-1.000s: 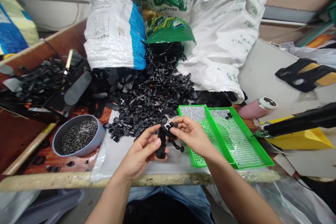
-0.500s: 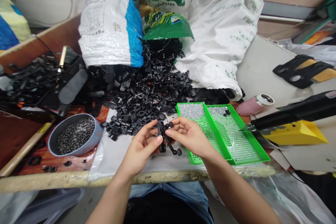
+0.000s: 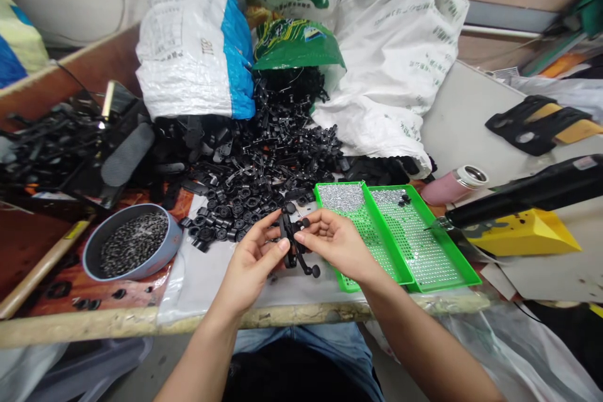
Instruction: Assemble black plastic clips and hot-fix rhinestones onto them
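Note:
Both hands meet over the front of the bench on one black plastic part (image 3: pixel 293 244) with round knobs on thin arms. My left hand (image 3: pixel 252 264) pinches its upright body between thumb and fingers. My right hand (image 3: pixel 336 244) grips the knobbed arms from the right side. One knob hangs free below the fingers. Just behind the hands lies a big pile of black plastic parts (image 3: pixel 264 157), with a row of small black rings at its near edge.
Two green perforated trays (image 3: pixel 424 251) with small silver pieces sit right of my hands. A grey bowl of small dark pieces (image 3: pixel 132 250) stands at the left. Woven sacks (image 3: pixel 400 56) crowd the back. A pink flask (image 3: pixel 450 185) and a black tool on a yellow stand (image 3: pixel 522 220) lie right.
The black part has been turned between my fingers and brought up slightly; the left hand's grip has shifted from a long upright body to a pinch higher up. The view has drifted a little.

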Tool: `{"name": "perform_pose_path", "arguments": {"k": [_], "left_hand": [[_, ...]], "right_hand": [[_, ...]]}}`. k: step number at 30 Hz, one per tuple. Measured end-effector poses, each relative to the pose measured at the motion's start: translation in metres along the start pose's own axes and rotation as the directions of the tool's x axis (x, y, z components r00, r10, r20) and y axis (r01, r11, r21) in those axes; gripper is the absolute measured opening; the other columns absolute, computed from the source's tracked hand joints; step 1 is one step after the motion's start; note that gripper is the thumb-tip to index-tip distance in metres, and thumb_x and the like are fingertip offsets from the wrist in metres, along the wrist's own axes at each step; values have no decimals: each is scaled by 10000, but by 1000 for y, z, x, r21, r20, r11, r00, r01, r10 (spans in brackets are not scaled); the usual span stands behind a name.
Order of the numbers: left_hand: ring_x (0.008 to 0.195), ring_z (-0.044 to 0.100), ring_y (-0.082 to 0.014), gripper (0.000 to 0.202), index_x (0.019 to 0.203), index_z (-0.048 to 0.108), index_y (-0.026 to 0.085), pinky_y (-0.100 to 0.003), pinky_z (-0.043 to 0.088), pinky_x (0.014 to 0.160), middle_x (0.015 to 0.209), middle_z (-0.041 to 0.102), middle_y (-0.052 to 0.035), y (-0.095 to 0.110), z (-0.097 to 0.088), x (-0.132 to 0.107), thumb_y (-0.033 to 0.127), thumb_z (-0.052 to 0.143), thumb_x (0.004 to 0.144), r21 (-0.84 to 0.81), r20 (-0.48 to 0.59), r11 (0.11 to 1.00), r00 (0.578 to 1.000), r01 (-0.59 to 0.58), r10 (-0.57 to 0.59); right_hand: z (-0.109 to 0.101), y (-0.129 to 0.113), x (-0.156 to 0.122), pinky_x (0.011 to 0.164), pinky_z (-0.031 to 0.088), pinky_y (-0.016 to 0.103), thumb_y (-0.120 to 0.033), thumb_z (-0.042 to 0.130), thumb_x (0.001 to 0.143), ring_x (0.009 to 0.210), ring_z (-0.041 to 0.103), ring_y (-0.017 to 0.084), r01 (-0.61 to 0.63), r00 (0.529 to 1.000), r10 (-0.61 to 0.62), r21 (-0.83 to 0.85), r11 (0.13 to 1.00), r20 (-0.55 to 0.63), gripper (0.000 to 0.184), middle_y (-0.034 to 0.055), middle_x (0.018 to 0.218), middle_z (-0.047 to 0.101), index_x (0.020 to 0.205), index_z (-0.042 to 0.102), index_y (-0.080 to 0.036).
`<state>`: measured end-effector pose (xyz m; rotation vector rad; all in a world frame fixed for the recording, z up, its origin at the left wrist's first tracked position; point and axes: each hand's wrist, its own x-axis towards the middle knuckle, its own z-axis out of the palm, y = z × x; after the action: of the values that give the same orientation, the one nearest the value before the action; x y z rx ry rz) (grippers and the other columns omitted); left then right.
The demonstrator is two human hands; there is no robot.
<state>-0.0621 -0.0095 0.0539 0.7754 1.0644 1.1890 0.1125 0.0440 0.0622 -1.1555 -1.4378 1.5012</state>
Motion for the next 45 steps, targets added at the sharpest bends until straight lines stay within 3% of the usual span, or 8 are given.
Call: {"name": "perform_pose_path", "arguments": {"k": [15, 19, 29, 35, 37, 39, 42, 45], "left_hand": [[936, 758, -258, 629, 1312, 666, 186, -274, 623, 680, 1255, 720, -136, -9, 12, -3, 312, 850, 723, 235, -122, 967, 984, -98, 130], [768, 747, -195, 622, 1285, 660, 153, -255, 601, 682, 988, 786, -106, -8, 8, 2, 321, 850, 718, 146, -5, 989, 999, -36, 37], [692, 670, -163, 549, 1247, 634, 157, -234, 520, 595, 859, 749, -55, -9, 18, 11, 401, 776, 776, 319, 0, 946, 998, -60, 64], [661, 623, -135, 427, 1114, 637, 176, -242, 483, 636, 854, 729, -29, -10, 15, 29, 423, 761, 789, 328, 25, 942, 997, -74, 70], [690, 631, -140, 365, 1027, 641, 188, -250, 489, 661, 892, 727, -30, -12, 15, 32, 417, 768, 773, 309, -11, 945, 993, -107, 116], [769, 657, -165, 328, 969, 633, 196, -263, 503, 718, 875, 727, -28, -12, 16, 34, 415, 768, 765, 274, -18, 953, 990, -128, 138], [806, 668, -185, 334, 954, 638, 195, -275, 504, 744, 852, 740, -35, -11, 20, 33, 427, 775, 756, 242, -4, 964, 993, -110, 114], [795, 681, -194, 365, 979, 659, 184, -290, 507, 741, 870, 760, -55, -10, 22, 31, 441, 788, 753, 202, 11, 978, 998, -57, 55]], "right_hand": [[6, 12, 1, 591, 528, 305, -409, 785, 714, 714, 595, 169, -33, 999, 33, 8, 999, -21, 332, 4, 777, 613, 880, 562, -228], [-6, 9, 3, 586, 489, 289, -466, 778, 724, 652, 552, 139, -101, 981, 90, 57, 993, 169, 333, -18, 740, 583, 850, 601, -214], [-15, 17, 5, 572, 389, 243, -421, 776, 735, 607, 495, 105, -26, 995, 29, -30, 999, 94, 297, -37, 689, 570, 788, 591, -194], [-65, -5, 40, 755, 523, 294, -384, 816, 740, 823, 670, 172, 91, 932, 44, -349, 933, 361, 279, 10, 899, 741, 952, 738, -221], [-93, -12, 68, 845, 531, 312, -400, 790, 784, 923, 699, 192, -100, 995, 81, -639, 762, -58, 242, 14, 966, 767, 978, 762, -259], [-117, -12, 98, 992, 474, 431, -387, 638, 916, 1148, 648, 279, -285, 934, 33, -685, 671, -355, 267, 133, 1153, 732, 1073, 743, -198], [-139, -1, 134, 1088, 343, 603, -394, 716, 847, 1347, 490, 419, -478, 818, 25, -654, 586, -575, 348, 249, 1335, 624, 1068, 734, -126], [-151, 11, 151, 1026, 396, 612, -418, 765, 784, 1271, 555, 441, -559, 760, 63, -600, 572, -647, 360, 242, 1251, 675, 1007, 751, -135]]}}
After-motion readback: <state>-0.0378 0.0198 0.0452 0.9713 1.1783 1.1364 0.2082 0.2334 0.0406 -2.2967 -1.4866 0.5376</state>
